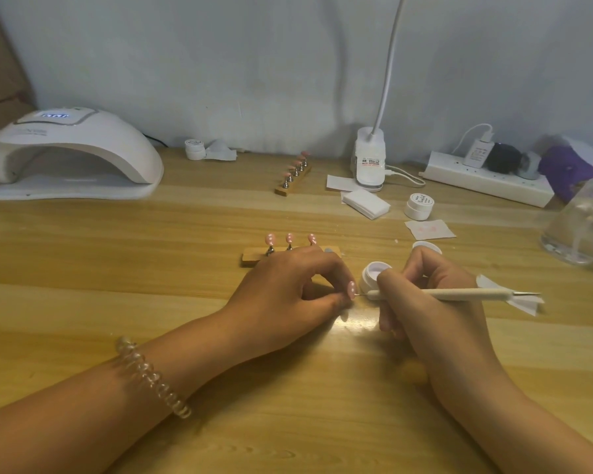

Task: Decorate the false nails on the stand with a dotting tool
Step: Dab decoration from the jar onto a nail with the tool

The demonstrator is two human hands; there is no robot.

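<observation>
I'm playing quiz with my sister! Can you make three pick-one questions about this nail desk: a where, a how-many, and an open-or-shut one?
1. Where is the white dome-shaped nail lamp? A back left B back right C front middle
2. How many pink false nails stand on the near wooden stand? A one B three C six
3. The small round white jar beside the white dotting tool is A open B lidded C tipped over
Answers: 1 A, it sits far back on the left; 2 B, three dotted nails stand there; 3 A, its hollow inside shows.

Clear spiral bracelet [153,377], left wrist
</observation>
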